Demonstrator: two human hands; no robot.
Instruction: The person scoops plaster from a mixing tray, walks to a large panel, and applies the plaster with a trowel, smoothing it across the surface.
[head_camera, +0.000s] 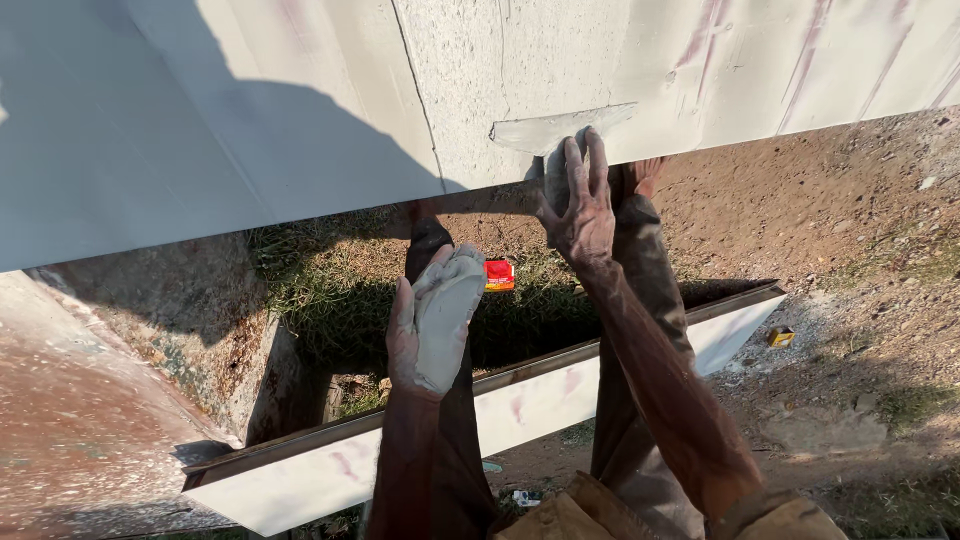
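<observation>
Bare dirt ground (830, 200) with grass patches, small red packet (499, 275) on grass, yellow object (780, 336) on dirt
</observation>
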